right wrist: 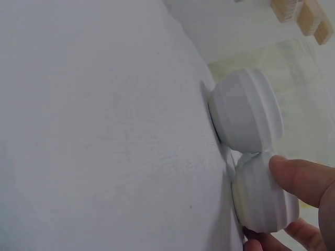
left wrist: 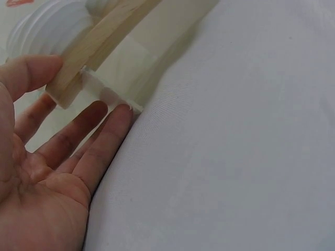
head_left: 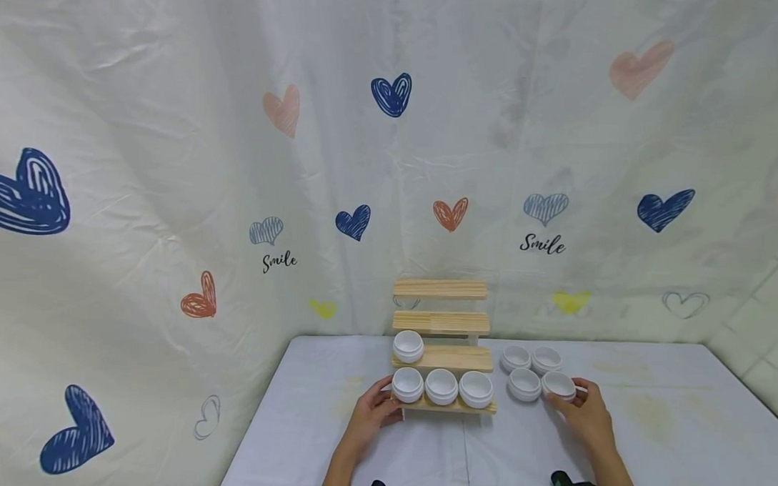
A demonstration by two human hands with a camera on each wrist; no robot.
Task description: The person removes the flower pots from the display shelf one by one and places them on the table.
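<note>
A tiered wooden stand [head_left: 458, 358] has three small white ribbed bowls on its lowest shelf and one white bowl [head_left: 408, 346] on the tier above. My left hand [head_left: 371, 419] holds the left end of the lowest shelf [left wrist: 86, 57], thumb against the plank and the other fingers around its end and beside the white support. To the right of the stand, several similar bowls sit grouped on the table. My right hand [head_left: 587, 414] grips the front right bowl [right wrist: 264, 194] between thumb and fingers. That bowl sits upright, touching its neighbour [right wrist: 246, 110].
A white cloth [head_left: 666, 424] covers the table, with faint yellowish patches on it. Behind the table hangs a pale curtain [head_left: 470, 131] printed with hearts. The stand's upper two shelves [head_left: 440, 288] bear no bowls.
</note>
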